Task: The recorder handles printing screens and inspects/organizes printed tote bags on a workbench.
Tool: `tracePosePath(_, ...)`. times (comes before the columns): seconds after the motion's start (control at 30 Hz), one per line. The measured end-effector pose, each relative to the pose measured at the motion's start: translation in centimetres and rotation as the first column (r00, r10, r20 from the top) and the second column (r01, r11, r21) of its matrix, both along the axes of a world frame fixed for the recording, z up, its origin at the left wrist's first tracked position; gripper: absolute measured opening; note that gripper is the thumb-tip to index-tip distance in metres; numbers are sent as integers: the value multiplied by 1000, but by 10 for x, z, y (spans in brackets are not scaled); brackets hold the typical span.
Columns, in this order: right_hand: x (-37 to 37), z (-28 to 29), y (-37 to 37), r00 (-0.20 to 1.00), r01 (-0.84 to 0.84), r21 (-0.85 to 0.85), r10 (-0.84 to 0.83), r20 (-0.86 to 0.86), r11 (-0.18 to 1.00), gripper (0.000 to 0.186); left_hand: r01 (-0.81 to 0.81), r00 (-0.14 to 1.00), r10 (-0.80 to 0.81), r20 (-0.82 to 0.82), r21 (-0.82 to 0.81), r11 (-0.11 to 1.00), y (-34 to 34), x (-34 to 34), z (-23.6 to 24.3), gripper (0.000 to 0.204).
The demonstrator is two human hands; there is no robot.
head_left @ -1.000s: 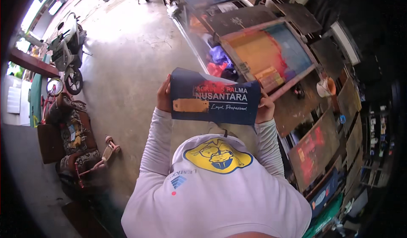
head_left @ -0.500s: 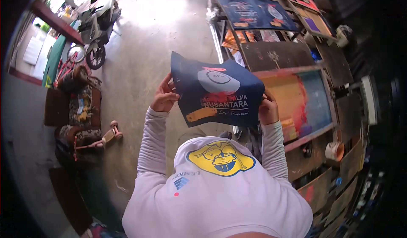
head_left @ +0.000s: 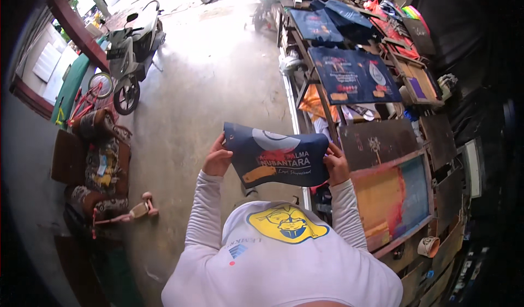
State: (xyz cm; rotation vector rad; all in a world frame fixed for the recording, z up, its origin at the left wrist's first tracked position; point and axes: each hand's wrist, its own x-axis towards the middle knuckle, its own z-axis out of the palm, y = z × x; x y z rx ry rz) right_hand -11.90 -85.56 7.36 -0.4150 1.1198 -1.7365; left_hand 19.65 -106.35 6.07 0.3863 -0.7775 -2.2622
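Note:
A navy blue fabric panel (head_left: 278,157) with a pale drop-shaped emblem, white lettering and red and orange patches is stretched out in front of my chest. My left hand (head_left: 218,158) pinches its left edge, thumb on the near face. On the opposite edge my right hand (head_left: 335,165) is closed, its fingertips partly behind the cloth. The panel's upper part curves back and its lower edge hangs in a wave. Right of my right hand lies a wood-framed printing screen (head_left: 376,198) stained yellow, red and blue.
Similar printed navy panels (head_left: 355,75) lie on boards along the right-hand bench. A dark board (head_left: 379,143) and a small white pot (head_left: 428,247) are nearer. At left stand a parked motorbike (head_left: 128,61), a worn armchair (head_left: 101,165) and a pinkish scooter-like toy (head_left: 134,213).
Both hands have come lower and nearer my chest with the fabric panel, whose top now curls back. The view has tilted up, showing more of the far bench and doorway.

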Motion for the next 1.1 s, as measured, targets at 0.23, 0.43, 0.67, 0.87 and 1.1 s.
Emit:
tracePosePath(0.23, -7, 13, -103, 992, 128, 19, -128, 3, 992, 63, 75, 996, -77, -53, -39, 996, -146, -32, 19, 81)
tracePosePath(0.43, -23, -16, -141, 979, 189, 83, -194, 55, 978, 53, 122, 992, -123, -5, -64, 990, -217, -68, 8, 90)
tracePosePath(0.67, -80, -36, -207, 968, 145, 46, -151, 199, 988, 52, 77, 997, -77, -2, -27, 997, -268, -123, -10, 90)
tracePosePath(0.87, -147, 3, -309, 991, 23, -147, -3, 135, 989, 60, 29, 990, -18, 137, -74, 997, -356, -161, -45, 88)
tracePosePath(1.1, -209, 33, -381, 994, -88, -164, 77, -72, 982, 64, -62, 989, 80, 125, -147, 987, -402, -216, 2, 74)
